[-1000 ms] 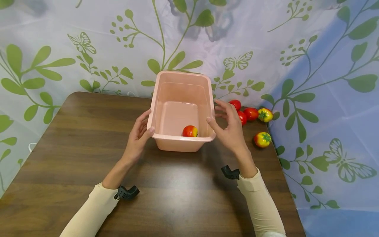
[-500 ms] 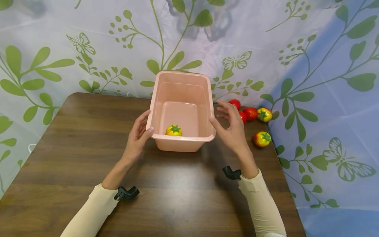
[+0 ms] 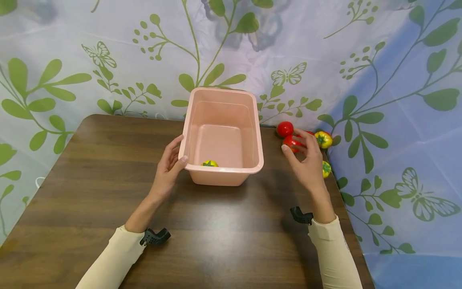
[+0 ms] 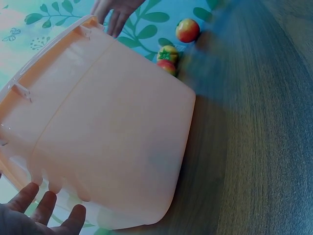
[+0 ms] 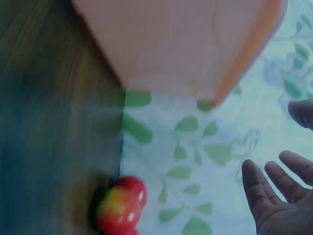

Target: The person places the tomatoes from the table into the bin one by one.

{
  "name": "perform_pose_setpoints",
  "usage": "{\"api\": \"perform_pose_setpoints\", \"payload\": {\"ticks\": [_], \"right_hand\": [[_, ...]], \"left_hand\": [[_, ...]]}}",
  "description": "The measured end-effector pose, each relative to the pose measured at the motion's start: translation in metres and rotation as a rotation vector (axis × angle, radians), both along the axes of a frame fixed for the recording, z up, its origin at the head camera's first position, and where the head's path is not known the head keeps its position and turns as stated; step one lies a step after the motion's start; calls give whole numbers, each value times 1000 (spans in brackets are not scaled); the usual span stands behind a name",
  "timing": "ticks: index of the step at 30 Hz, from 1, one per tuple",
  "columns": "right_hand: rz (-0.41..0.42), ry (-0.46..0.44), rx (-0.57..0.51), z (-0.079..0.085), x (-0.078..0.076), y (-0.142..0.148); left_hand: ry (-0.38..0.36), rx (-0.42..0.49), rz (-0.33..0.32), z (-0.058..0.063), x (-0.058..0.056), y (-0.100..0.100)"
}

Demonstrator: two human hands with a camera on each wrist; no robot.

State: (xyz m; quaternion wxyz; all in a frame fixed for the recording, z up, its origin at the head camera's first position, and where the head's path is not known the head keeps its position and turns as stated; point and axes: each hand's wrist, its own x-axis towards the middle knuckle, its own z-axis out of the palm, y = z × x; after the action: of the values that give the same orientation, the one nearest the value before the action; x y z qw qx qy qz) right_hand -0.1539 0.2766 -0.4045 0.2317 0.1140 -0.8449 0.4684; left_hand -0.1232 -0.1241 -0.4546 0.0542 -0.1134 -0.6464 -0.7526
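A pink plastic basin (image 3: 223, 178) stands on the table with its front side toward me. My left hand (image 3: 167, 166) grips its left rim, thumb on the edge and fingers along the outer wall. Low in the basin, the front rim partly hides a yellow tomato (image 3: 209, 163) with a green top. My right hand (image 3: 306, 162) is apart from the basin, over the tomatoes at the right, its fingers spread and holding nothing. Nearest to it are two red tomatoes (image 3: 284, 129). A third red one is mostly covered by the hand.
Two yellow-and-red tomatoes with green tops, one farther back (image 3: 323, 139) and one nearer (image 3: 326, 169), lie by the right edge of the brown wooden table (image 3: 216, 249). A leaf-patterned cloth (image 3: 137, 60) hangs behind and at the right.
My right hand has left the basin's right rim and moved right toward the tomatoes. The tomato inside the basin has rolled left and forward. My left hand has stayed put.
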Motion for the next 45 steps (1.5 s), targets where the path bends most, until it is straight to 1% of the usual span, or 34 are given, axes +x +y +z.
{"api": "perform_pose_setpoints", "payload": {"ticks": [4,7,10,13,17,21,25,29,33,37,40,45], "right_hand": [[-44,27,-15,-5,3,17],[-102,41,16,-15,3,34],[-161,31,48,-27,3,54],[-218,-19,54,-38,5,72],[-320,-112,65,-53,8,93],[-377,-184,51,-69,10,109],[-400,-222,27,-83,10,118],[-415,-264,8,-92,11,123],[-411,-346,6,-99,12,127],[-386,-419,39,-107,12,129],[-372,-417,41,-110,12,130],[-362,-381,28,-114,10,130]], "left_hand": [[8,3,11,0,0,-1],[12,11,10,0,0,-1],[8,12,0,-1,0,-1],[0,4,-2,-2,0,-1],[-10,-8,6,-3,0,-1],[-16,-17,7,-3,0,0],[-20,-15,1,-3,1,0],[-23,-9,-3,-3,1,0],[-20,-4,-5,-3,1,1],[-14,2,-5,-3,1,1],[-13,2,-5,-4,0,1],[-13,-1,-2,-4,0,1]]}}
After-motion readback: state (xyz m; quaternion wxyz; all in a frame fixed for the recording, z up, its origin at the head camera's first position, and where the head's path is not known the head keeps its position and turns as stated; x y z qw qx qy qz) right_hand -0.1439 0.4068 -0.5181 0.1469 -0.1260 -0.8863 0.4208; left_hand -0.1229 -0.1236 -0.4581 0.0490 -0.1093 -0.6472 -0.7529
